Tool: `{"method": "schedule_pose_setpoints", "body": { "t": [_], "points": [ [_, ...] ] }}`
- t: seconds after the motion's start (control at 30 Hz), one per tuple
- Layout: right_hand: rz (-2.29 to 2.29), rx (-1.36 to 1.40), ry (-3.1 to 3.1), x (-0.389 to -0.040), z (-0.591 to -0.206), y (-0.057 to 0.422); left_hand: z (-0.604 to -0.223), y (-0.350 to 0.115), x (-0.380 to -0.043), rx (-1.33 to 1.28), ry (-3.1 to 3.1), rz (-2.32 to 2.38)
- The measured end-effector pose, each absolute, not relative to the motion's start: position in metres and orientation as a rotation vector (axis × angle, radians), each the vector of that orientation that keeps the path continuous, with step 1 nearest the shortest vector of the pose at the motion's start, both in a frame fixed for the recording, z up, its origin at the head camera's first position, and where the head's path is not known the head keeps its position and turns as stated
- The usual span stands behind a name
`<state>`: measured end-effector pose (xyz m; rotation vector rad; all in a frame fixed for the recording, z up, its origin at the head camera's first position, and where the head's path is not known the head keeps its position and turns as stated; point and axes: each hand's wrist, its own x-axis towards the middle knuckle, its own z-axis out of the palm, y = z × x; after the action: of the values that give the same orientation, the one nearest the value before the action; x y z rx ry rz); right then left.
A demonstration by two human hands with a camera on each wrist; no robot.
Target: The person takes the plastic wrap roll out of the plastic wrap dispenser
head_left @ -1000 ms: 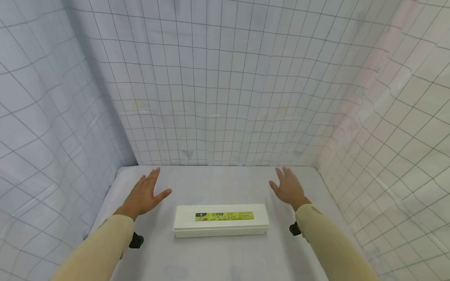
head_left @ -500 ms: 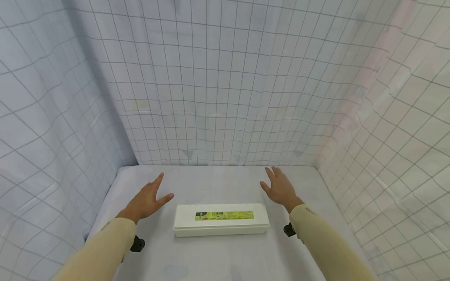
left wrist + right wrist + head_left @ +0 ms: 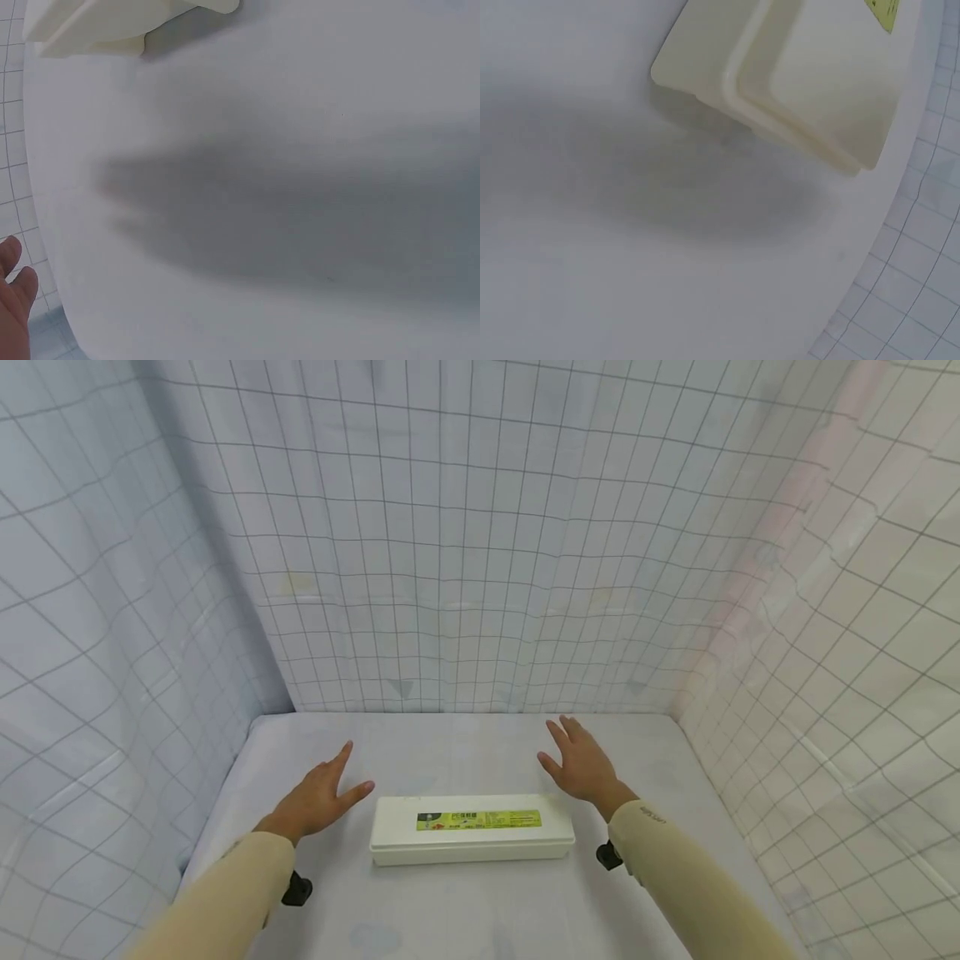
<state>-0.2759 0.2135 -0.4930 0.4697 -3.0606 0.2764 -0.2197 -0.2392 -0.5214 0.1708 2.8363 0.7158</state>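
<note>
A long white lidded box [image 3: 472, 839] with a yellow-green printed label lies crosswise on the white table, its lid on. Left of it, my left hand [image 3: 311, 802] hovers with straight fingers and the thumb spread, apart from the box. Past its far right corner is my right hand [image 3: 581, 766], fingers extended and touching nothing that I can see. In the left wrist view, a box corner [image 3: 112, 26] appears at the top and some fingers at the lower left. The right wrist view has the box's end [image 3: 802, 75], with the right hand out of frame.
The white table [image 3: 450, 910] ends at a grid-patterned curtain [image 3: 465, 568] at the back. Similar grid curtains stand on the left [image 3: 90, 610] and right [image 3: 847, 652]. Both wrists carry small black cameras under beige sleeves.
Over the last second my right hand has moved left toward the box. My left hand has shifted slightly right and nearer to me. The box has stayed put.
</note>
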Motion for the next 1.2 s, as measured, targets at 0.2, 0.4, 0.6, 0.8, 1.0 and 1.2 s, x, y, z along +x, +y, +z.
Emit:
{"method": "schedule_pose_setpoints", "body": {
  "t": [0.2,0.4,0.6,0.8,1.0,1.2],
  "points": [
    [0.310,0.541,-3.072,-0.273,-0.491,0.203,-0.528,-0.234,-0.216,0.109,2.752,0.739],
    [0.323,0.592,-3.060,-0.273,-0.493,0.200,-0.535,-0.224,-0.210,0.069,2.681,0.883],
    [0.361,0.632,-3.048,-0.270,-0.497,0.197,-0.544,-0.212,-0.199,0.051,2.639,0.967],
    [0.409,0.656,-3.068,-0.265,-0.497,0.191,-0.554,-0.207,-0.189,0.008,2.597,1.078],
    [0.468,0.713,-3.123,-0.257,-0.501,0.182,-0.567,-0.205,-0.185,-0.001,2.570,1.145],
    [0.543,0.819,-3.168,-0.248,-0.504,0.173,-0.573,-0.204,-0.181,0.047,2.575,1.151]
  ]
}}
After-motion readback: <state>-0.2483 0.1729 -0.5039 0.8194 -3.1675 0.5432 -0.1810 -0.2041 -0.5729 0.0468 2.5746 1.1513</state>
